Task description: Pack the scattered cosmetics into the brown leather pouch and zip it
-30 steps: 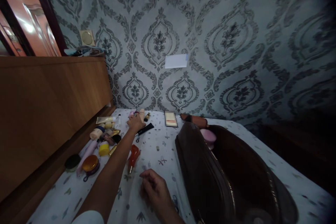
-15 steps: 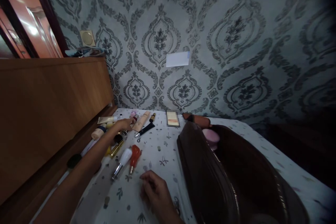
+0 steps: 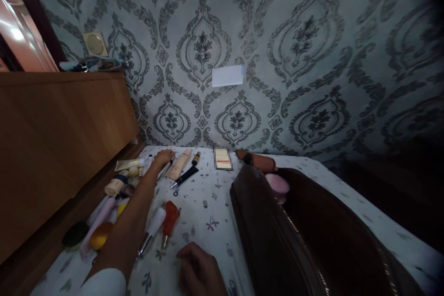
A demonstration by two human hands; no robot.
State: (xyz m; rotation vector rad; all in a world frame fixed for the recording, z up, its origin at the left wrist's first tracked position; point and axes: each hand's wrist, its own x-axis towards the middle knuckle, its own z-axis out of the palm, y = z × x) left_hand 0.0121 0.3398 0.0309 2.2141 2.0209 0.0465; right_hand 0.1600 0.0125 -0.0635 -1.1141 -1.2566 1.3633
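Left hand [image 3: 164,157] at far end, can't tell if fingers grip anything (too small). Peach tube [image 3: 179,164] near it at 3 o'clock, black tube [image 3: 187,175] at 4. Right hand [image 3: 201,270] half-curled, contents unclear; orange-red bottle [image 3: 170,218] at 11, brown bag [image 3: 258,222] at 2.

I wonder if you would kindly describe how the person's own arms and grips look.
The left arm wears a white or pale sleeve, cut off by the lower edge of the picture; beyond it the arm is bare. The left grip and right grip are ungloved human ones. No watch or bracelet shows; rings are too small to tell.
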